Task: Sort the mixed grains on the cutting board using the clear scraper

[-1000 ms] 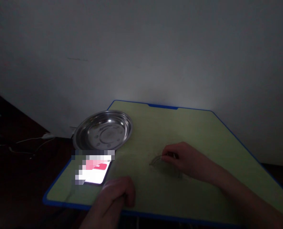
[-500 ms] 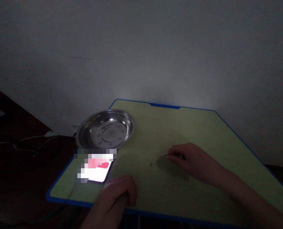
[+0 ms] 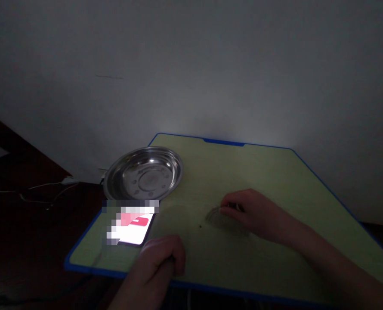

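Note:
At the table's front edge rests my left hand [image 3: 162, 256], its fingers curled under; whether anything is inside the curl is hidden. It lies just right of the phone [image 3: 135, 230], whose screen is lit white and red and partly pixelated. My right hand [image 3: 243, 209] is closed in a pinch over the middle right of the table. Between thumb and fingers is the edge of a see-through, rounded piece with fine curved lines [image 3: 214, 216]; its kind is too faint to tell. A small dark speck [image 3: 200, 226] lies left of that piece.
A shiny steel basin [image 3: 149, 181] stands at the table's left side, behind the phone, partly over the edge. The pale green table [image 3: 259, 172] has a blue rim and meets a grey wall [image 3: 211, 77]. White cables [image 3: 44, 186] run on the dark floor at left.
My right hand and the see-through piece have shifted slightly left and away from me. The dark speck appears a little further left and lower. My left hand stays put.

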Tool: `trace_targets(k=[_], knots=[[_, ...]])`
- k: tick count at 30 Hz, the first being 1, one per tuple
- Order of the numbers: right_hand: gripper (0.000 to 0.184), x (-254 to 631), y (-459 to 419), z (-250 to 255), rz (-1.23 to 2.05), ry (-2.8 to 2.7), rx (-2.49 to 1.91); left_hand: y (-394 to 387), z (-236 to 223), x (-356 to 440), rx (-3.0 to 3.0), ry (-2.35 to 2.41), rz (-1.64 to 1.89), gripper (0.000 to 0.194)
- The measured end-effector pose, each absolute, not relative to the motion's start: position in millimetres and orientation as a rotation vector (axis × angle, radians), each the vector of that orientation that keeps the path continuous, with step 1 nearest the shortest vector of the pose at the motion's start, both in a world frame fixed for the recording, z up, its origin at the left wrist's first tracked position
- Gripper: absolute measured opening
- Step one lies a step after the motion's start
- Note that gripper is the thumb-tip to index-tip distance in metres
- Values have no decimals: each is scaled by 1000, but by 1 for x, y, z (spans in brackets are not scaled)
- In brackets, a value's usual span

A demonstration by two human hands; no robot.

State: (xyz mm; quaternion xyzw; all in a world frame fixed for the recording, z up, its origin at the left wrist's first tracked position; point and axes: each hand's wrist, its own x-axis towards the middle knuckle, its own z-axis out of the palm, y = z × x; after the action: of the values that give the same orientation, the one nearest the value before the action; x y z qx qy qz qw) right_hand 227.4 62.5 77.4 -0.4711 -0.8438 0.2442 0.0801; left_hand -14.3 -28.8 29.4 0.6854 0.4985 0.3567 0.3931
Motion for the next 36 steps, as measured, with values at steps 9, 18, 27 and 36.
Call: trace_targets(k=[9,18,27,36], knots=[[16,219,58,80,741,-2558,-1318,-29,29,-12,1689,1319,926,17],[15,225,36,67,691,-2565,-1436,-27,32,-12,1683,1314,916,18],[18,219,57,69,658,-2541,-1364,-29,30,-11,1675,1307,927,18],[17,225,55,78,742,-2610,-1285,-29,31,-12,1666,1323,908,17]])
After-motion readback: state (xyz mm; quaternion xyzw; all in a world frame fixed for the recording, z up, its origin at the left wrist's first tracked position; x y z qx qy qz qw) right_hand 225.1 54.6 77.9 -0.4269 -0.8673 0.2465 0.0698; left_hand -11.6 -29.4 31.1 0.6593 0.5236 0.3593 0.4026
